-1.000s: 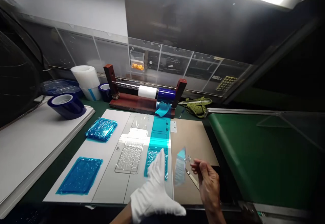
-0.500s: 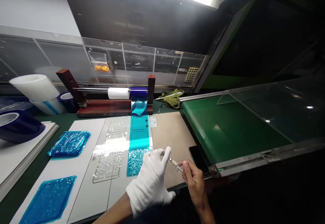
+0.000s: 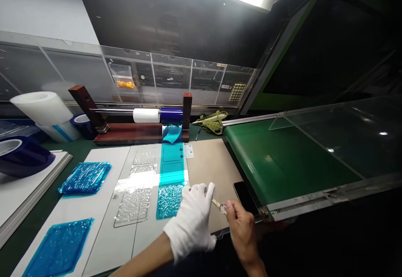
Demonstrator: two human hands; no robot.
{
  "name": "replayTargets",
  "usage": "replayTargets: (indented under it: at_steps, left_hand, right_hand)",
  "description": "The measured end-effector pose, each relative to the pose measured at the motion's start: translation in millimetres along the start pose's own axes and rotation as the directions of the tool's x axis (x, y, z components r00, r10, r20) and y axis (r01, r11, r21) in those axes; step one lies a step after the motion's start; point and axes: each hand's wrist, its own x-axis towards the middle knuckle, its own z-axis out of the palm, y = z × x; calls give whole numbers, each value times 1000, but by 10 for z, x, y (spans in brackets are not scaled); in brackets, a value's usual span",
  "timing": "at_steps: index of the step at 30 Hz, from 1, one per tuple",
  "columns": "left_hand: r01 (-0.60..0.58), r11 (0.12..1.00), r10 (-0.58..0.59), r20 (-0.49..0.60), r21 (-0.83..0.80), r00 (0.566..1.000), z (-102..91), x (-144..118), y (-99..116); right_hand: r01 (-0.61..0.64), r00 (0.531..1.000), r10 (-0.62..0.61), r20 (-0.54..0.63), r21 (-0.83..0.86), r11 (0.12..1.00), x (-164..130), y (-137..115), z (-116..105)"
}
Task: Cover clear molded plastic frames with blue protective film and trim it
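Observation:
My left hand [image 3: 191,220], in a white glove, and my bare right hand [image 3: 240,226] meet low in the view over the near edge of a brown board [image 3: 210,164]. Between them is a thin metal tool like tweezers [image 3: 219,205] with something small and clear at its end. My right thumb and finger pinch one end of it. The gloved fingertips close on the other end. A black phone [image 3: 245,196] lies flat just right of the hands.
Left of the board is a grey jig plate [image 3: 125,235] with a blue film strip [image 3: 171,172] and blue film stacks [image 3: 84,177] [image 3: 58,247]. A film roll stand [image 3: 144,120] is behind, tape rolls [image 3: 19,155] at far left, and a green conveyor [image 3: 282,160] to the right.
The view swung right and down. The blue-edged clear sheet held up a second ago is gone from view. Both hands came together on the thin tool near the phone.

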Motion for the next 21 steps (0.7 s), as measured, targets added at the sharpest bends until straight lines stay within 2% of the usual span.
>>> replayTargets:
  at_steps: [1,3,5,7,9,11,12,14,15,16,18,20,21]
  left_hand:
    - [-60,984,47,-82,-167,996,63,-34,-55]
    - [-183,882,85,-235,-434,968,231,-92,-134]
    - [-253,781,62,-332,-571,941,390,-117,-153]
    - [-272,740,39,-365,-615,930,456,-108,-119]
    - [-231,787,45,-319,-572,947,391,-77,-59]
    - [-112,910,44,-173,-400,984,231,-39,10]
    - [-37,965,18,-77,-258,997,141,-23,44]
    - [62,997,-66,78,51,995,-2,0,97]
    - [84,984,-103,113,158,988,-44,2,109]
    - [95,973,-123,121,212,985,-63,-2,106]
    - [86,985,-101,94,150,990,-49,-27,48]
    - [27,998,-23,74,-55,997,-4,-65,-62]
    - [-18,986,31,76,-164,997,13,-82,-124]
  right_hand:
    - [-103,994,95,54,173,980,12,-14,-25]
    - [-266,962,204,182,448,854,38,-56,-62]
    - [-362,929,235,286,577,732,67,-103,-92]
    - [-396,914,236,331,590,704,91,-134,-127]
    - [-329,938,221,268,483,811,95,-144,-156]
    - [-156,985,139,102,188,970,68,-144,-142]
    - [-63,998,64,31,-8,998,44,-145,-112]
    - [77,996,-89,-23,-327,942,-12,-148,-18]
    - [114,990,-136,-25,-410,905,-36,-148,32]
    - [127,988,-155,-28,-441,889,-54,-143,72]
    - [84,993,-111,-50,-374,924,-65,-113,102]
    - [-32,999,31,-7,-139,990,-49,-52,65]
    - [-105,993,104,58,10,994,-37,-15,32]
